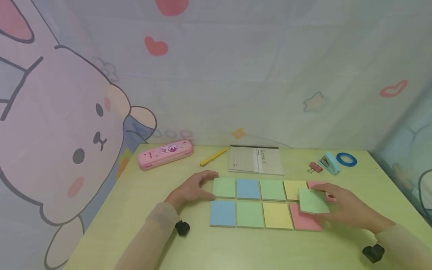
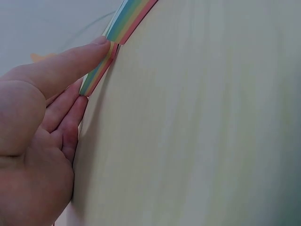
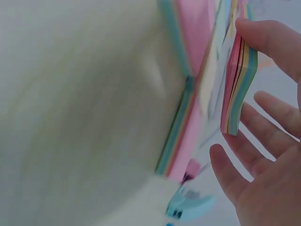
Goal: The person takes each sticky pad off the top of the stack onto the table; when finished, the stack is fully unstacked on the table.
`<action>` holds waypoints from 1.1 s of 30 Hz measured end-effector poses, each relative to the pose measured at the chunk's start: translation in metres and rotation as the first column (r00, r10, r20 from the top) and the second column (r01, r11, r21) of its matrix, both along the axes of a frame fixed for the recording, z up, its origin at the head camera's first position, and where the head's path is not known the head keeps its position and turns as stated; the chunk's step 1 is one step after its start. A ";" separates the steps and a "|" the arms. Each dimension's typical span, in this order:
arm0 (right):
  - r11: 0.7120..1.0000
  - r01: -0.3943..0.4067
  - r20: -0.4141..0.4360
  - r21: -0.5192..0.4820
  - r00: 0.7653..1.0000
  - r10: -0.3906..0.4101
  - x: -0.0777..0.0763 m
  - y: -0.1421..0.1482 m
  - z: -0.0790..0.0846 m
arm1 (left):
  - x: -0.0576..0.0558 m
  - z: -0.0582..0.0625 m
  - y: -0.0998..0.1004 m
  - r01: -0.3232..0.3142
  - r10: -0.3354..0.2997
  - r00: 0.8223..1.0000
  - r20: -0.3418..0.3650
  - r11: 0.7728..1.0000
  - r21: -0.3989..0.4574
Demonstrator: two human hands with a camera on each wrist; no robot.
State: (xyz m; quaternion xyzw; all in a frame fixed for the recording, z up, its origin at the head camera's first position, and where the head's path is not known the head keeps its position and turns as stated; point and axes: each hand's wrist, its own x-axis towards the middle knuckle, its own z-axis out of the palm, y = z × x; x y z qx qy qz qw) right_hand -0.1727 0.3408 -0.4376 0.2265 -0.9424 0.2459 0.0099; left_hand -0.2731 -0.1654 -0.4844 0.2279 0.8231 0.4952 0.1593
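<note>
Colored sticky note pads lie in two rows on the table. At the left end of the back row is a green pad (image 1: 224, 187). My left hand (image 1: 194, 190) rests beside that pad, its extended thumb (image 2: 80, 63) and fingers at its left edge. In the head view my right hand (image 1: 349, 208) holds another green sticky note pad (image 1: 313, 201) above the right end of the rows, thumb on the near side and fingers on the far side. This pad overlaps a yellow pad (image 1: 291, 185) and two pink pads, the nearer pink pad (image 1: 305, 222) partly hidden. Its layered colored edge (image 3: 241, 84) shows in the right wrist view.
Along the back lie a pink pencil case (image 1: 165, 154), a yellow pen (image 1: 213, 157), a notebook (image 1: 256, 160), a red binder clip (image 1: 315, 167), a light blue stapler (image 1: 330, 163) and a blue tape roll (image 1: 346, 159). A printed cloth (image 1: 236, 75) hangs behind the table.
</note>
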 end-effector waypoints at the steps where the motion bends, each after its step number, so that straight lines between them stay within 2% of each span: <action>1: 1.000 0.016 0.001 0.008 1.000 -0.016 0.003 0.007 -0.002 | 0.000 0.000 0.000 0.002 -0.002 1.000 0.000 1.000 0.003; 3: 0.998 0.047 -0.018 0.041 0.999 -0.046 0.009 0.019 -0.007 | 0.000 0.001 0.000 0.002 -0.002 1.000 0.000 1.000 0.002; 8: 0.996 0.055 -0.101 0.070 0.994 -0.048 0.022 0.045 -0.022 | 0.001 -0.001 0.000 -0.005 0.005 1.000 0.001 1.000 -0.008; 12: 0.994 0.058 -0.090 0.087 0.995 -0.051 0.027 0.055 -0.030 | 0.002 -0.001 0.000 -0.015 0.015 1.000 -0.003 1.000 -0.011; 17: 0.997 0.016 -0.139 0.078 0.990 -0.005 0.030 0.060 -0.038 | 0.001 0.000 0.001 -0.015 0.015 1.000 -0.008 1.000 -0.010; 24: 0.995 -0.042 -0.266 0.087 0.962 0.064 0.028 0.059 -0.043 | 0.000 0.001 0.001 -0.013 0.013 1.000 -0.011 1.000 -0.016; 27: 0.993 -0.043 -0.272 0.112 0.960 0.072 0.026 0.057 -0.042 | -0.001 0.000 0.001 -0.018 0.018 1.000 -0.011 1.000 -0.024; 33: 0.989 -0.037 -0.230 0.145 0.971 0.070 0.025 0.055 -0.037 | -0.001 -0.001 0.001 -0.018 0.018 1.000 -0.022 0.999 -0.027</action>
